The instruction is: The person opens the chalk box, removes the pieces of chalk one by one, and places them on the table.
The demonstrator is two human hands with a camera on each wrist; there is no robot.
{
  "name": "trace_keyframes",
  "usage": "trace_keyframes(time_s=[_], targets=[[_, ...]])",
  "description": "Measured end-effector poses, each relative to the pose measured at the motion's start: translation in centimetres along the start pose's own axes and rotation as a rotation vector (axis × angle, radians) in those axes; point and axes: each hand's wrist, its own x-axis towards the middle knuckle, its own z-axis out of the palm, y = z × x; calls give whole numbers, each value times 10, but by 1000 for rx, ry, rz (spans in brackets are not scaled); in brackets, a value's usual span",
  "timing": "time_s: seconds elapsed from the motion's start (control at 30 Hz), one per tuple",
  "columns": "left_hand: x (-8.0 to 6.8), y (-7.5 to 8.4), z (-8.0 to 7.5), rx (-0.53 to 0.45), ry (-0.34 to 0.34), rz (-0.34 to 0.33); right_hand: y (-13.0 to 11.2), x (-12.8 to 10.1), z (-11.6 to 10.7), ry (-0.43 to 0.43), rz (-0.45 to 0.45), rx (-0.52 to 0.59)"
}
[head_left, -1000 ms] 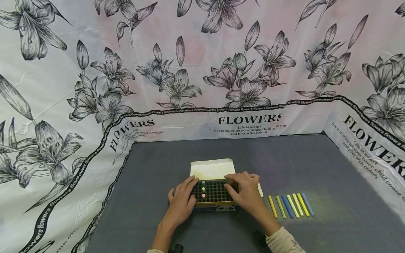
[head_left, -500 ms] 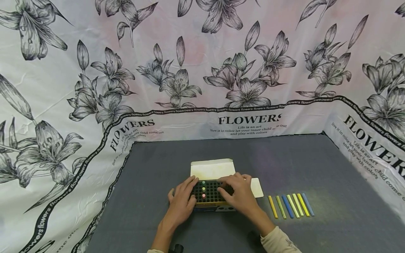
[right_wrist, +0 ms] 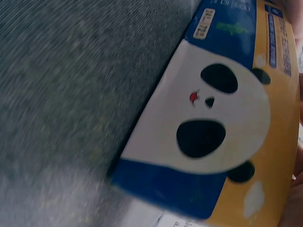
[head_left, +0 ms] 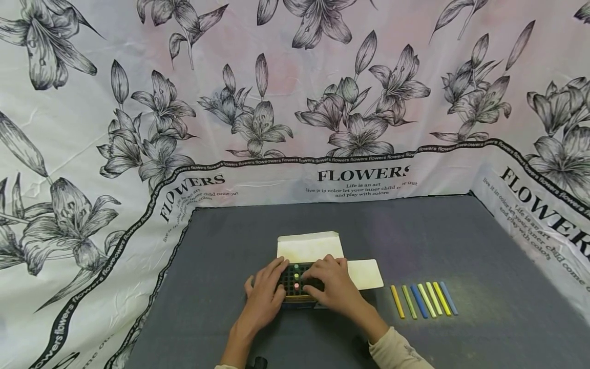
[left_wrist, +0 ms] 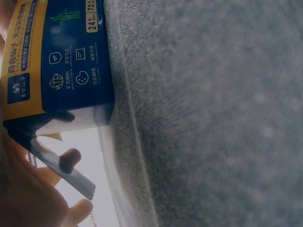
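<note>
A cardboard chalk box [head_left: 295, 304] stands with its lid folded back and a black tray of holes [head_left: 288, 281] on top. A short column of chalk ends, with a pink one [head_left: 296, 286] in front, shows in the tray. My left hand [head_left: 262, 291] holds the box's left end, thumb at the front corner and fingers at the back. In the left wrist view a side flap [left_wrist: 78, 179] hangs by these fingers. Above the tray's right part is my right hand [head_left: 335, 285], thumb and fingers bent but apart, close beside the chalk ends, no chalk visible between them.
Several chalk sticks, among them a blue one [head_left: 418, 301], lie in a row on the grey cloth to the right. The white lid flap [head_left: 310, 247] stands behind the tray, and another flap [head_left: 366, 273] sticks out right. A flower-printed sheet [head_left: 258, 179] hangs behind.
My right hand has moved left across the tray, from its right end to beside the chalk ends, uncovering the right flap. The left hand has stayed on the box.
</note>
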Motion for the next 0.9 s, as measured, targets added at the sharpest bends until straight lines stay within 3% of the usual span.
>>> trace_keyframes(time_s=[0.5,0.9], targets=[[1,0,1,-13,-33,-30,-4,13,-1,-178,6,22],[1,1,1,-12,-39,-44,-4,16,1,-218,23,27]])
